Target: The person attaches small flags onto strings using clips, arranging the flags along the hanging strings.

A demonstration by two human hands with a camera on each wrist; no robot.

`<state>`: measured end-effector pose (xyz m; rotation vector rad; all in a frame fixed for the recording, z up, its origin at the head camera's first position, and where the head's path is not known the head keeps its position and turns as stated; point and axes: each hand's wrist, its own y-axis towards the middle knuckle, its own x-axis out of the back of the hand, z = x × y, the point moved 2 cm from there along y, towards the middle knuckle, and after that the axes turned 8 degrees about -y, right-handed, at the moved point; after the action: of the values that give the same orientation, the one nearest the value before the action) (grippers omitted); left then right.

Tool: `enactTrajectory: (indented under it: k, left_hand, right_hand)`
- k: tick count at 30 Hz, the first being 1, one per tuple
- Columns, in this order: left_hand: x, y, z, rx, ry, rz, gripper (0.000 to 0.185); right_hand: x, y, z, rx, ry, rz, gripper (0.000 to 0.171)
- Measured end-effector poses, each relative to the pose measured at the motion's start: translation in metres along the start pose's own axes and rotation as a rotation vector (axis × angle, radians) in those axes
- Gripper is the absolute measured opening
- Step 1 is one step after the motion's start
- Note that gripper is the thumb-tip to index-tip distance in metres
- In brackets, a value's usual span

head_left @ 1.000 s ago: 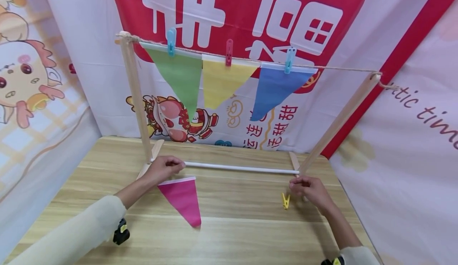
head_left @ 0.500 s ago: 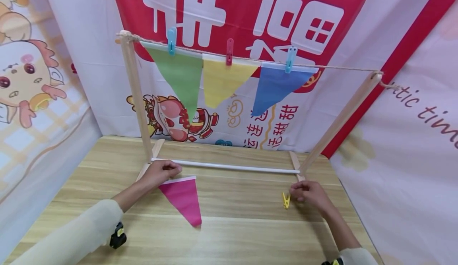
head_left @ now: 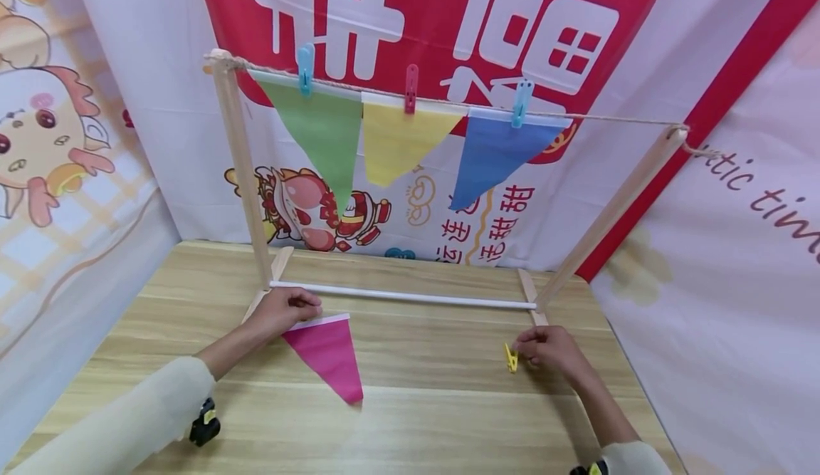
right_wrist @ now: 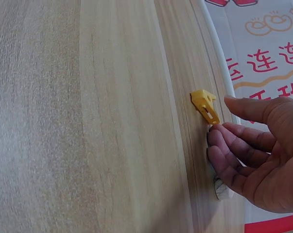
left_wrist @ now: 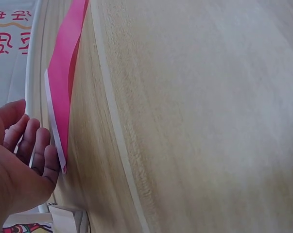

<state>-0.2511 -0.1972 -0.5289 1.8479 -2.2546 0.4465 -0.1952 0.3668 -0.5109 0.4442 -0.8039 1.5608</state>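
Nearest, on the pale wooden table: left hand at ten o'clock, fingers curled onto the pink triangular cloth pennant's corner. At two o'clock, right hand, fingers relaxed, fingertips touching the small yellow plastic clothespin. Beyond, wooden rack.

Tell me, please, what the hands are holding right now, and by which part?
The left hand pinches the pink flag by its white-edged top corner. The right hand touches the yellow clip without yet gripping it.

On the pale wood-grain table we see a pink pennant edged in white and a yellow clip. On the far string hang green, yellow and blue pennants under light blue and pink pegs.
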Motion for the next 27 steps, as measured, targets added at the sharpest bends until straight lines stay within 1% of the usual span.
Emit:
enactTrajectory:
  k: [3,6,9,16,23,27]
  left_hand:
    - [0.002,-0.001,-0.002,0.010,0.025,0.011,0.022]
    - [0.003,-0.001,-0.003,0.025,0.039,0.029,0.023]
    - [0.005,-0.002,-0.003,0.043,0.051,0.042,0.025]
    - [0.008,-0.004,-0.004,0.065,0.087,0.049,0.028]
    - [0.010,-0.005,-0.008,0.040,0.137,0.084,0.027]
    - [0.010,-0.005,-0.008,0.017,0.185,0.085,0.022]
  right_hand:
    - [0.000,0.002,0.004,-0.022,-0.079,-0.008,0.032]
    - [0.000,0.002,0.010,-0.044,-0.147,-0.003,0.037]
    - [-0.002,0.003,0.014,-0.064,-0.172,-0.007,0.040]
    - [-0.008,0.006,0.020,-0.047,-0.238,-0.046,0.044]
    - [-0.012,0.006,0.022,-0.070,-0.293,-0.047,0.048]
    - [-0.015,0.006,0.023,-0.064,-0.315,-0.063,0.049]
